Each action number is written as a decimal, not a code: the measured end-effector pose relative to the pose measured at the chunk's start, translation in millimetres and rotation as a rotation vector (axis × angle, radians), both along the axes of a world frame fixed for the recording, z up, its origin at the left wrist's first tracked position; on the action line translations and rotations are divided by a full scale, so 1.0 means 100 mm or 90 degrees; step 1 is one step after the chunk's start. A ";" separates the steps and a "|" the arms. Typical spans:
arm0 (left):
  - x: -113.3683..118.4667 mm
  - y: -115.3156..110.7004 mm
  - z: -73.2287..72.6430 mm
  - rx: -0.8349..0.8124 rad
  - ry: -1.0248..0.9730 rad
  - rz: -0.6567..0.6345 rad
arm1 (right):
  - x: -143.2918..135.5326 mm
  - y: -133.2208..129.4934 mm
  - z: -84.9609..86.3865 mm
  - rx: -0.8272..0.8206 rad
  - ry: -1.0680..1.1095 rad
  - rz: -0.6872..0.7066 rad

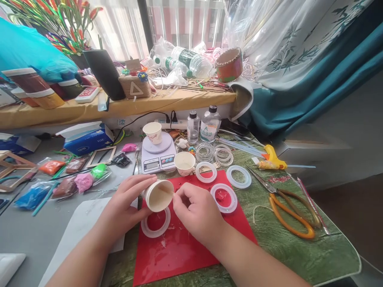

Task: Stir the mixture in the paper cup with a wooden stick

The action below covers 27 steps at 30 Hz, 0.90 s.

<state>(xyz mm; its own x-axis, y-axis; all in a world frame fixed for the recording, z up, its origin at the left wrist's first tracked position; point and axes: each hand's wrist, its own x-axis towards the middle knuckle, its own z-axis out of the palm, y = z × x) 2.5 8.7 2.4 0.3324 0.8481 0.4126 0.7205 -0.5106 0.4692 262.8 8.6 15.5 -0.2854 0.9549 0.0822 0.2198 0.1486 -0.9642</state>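
Note:
My left hand is wrapped round a paper cup, tilted with its mouth toward me. At the cup's right rim my right hand is pinched round a thin stick that reaches into the cup. Beneath the cup, a white ring mould lies on a red sheet. Another ring mould sits right of my right hand, with two more rings behind it.
Behind are a kitchen scale bearing a paper cup, another cup and two clear bottles. Scissors and a yellow glue gun lie at the right. Coloured clay packets and a blue box are left.

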 end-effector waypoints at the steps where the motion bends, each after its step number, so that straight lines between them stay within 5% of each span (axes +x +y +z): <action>1: 0.00 0.00 -0.01 -0.005 -0.001 0.004 | 0.00 0.00 0.00 -0.001 0.000 0.010; 27: 0.00 -0.01 -0.06 0.003 0.011 -0.022 | 0.01 0.01 -0.01 -0.075 0.035 0.012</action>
